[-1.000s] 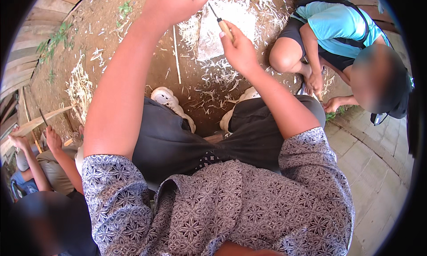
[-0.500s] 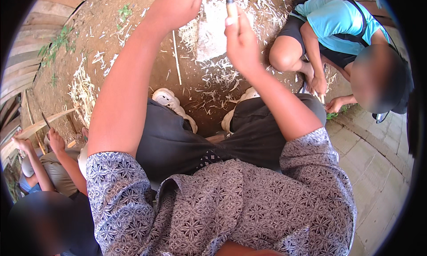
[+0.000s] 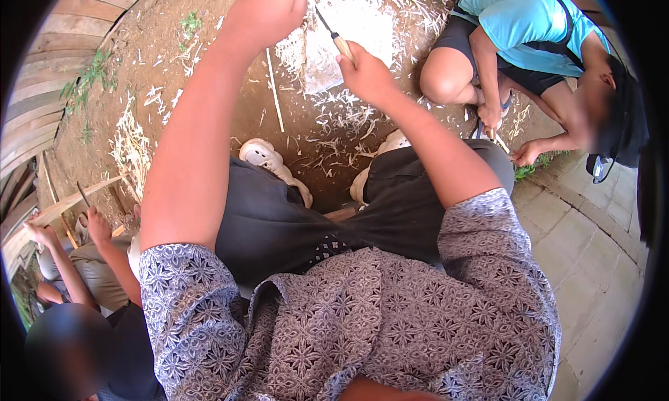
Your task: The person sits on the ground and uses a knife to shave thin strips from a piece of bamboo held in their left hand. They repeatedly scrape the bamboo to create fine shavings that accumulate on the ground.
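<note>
My right hand (image 3: 368,75) is closed around the pale wooden handle of a knife (image 3: 341,47). The narrow dark blade slants up and left toward my left hand (image 3: 268,16). That hand is a closed fist at the top edge of the view. A bit of something pale shows by its fingers, but most of it is out of view, so its kind cannot be told. Beneath both hands lies a whitish flat slab (image 3: 327,70), brightly sunlit, with pale shavings (image 3: 355,115) strewn around it.
A thin pale stick (image 3: 275,94) lies on the dirt. At right a person in a turquoise shirt (image 3: 523,21) squats, working a small piece. At lower left another person holds a knife (image 3: 83,194) against a long pale strip (image 3: 59,207). Planks (image 3: 83,25) line the left; paving (image 3: 578,261) the right.
My right hand has moved slightly left and down, and the knife has swung from nearly upright to slanting up-left. My left fist has shifted slightly left.
</note>
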A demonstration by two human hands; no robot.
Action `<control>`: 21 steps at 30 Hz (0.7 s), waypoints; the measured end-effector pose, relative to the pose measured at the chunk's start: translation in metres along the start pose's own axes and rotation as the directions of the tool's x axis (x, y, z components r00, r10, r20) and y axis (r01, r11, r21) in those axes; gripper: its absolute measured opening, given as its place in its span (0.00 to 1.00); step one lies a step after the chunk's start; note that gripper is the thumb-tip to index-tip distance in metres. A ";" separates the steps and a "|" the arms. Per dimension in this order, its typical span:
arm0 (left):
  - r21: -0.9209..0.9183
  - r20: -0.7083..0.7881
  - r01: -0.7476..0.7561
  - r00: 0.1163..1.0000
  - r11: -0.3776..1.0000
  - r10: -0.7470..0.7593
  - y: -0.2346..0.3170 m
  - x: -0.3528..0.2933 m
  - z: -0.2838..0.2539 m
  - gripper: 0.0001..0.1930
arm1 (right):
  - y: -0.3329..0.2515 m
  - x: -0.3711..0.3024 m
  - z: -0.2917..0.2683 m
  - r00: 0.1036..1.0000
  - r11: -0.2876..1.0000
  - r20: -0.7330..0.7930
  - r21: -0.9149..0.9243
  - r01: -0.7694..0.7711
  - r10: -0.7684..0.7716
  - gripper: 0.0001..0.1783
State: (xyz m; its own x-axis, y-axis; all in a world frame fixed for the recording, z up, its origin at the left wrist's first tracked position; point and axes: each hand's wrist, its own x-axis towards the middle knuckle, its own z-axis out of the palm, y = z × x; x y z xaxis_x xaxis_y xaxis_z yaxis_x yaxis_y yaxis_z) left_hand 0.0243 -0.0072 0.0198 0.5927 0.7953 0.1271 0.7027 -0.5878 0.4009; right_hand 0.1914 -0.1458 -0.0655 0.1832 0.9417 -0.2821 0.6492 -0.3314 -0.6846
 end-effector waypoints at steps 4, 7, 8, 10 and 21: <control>-0.018 -0.027 0.045 0.999 0.999 -0.045 -0.006 -0.001 0.003 0.13 | 0.006 0.012 -0.004 0.965 0.923 0.248 0.345 -0.167 0.082 0.21; -0.006 -0.050 0.013 0.999 1.000 -0.013 -0.012 0.000 0.005 0.13 | -0.009 0.011 -0.013 0.997 0.914 0.063 0.405 0.007 -0.036 0.24; -0.021 -0.054 0.016 0.998 1.000 -0.017 -0.014 0.000 0.005 0.13 | -0.015 0.009 -0.014 0.991 0.890 -0.083 0.437 0.130 -0.104 0.24; -0.026 -0.052 0.033 0.998 0.999 -0.035 -0.016 -0.001 0.005 0.13 | -0.024 0.003 -0.015 0.905 0.803 -0.348 0.449 0.391 -0.245 0.26; 0.008 -0.097 0.051 0.994 0.999 -0.050 -0.015 -0.005 0.007 0.11 | -0.020 0.004 -0.008 0.941 0.914 -0.262 0.286 0.289 -0.216 0.27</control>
State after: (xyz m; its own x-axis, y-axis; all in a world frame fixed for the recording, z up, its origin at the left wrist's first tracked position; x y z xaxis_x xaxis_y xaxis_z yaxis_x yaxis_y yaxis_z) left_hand 0.0134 -0.0037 0.0067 0.5155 0.8346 0.1943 0.7353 -0.5472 0.3999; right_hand 0.1850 -0.1349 -0.0475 0.2257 0.9724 0.0583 0.4353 -0.0471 -0.8991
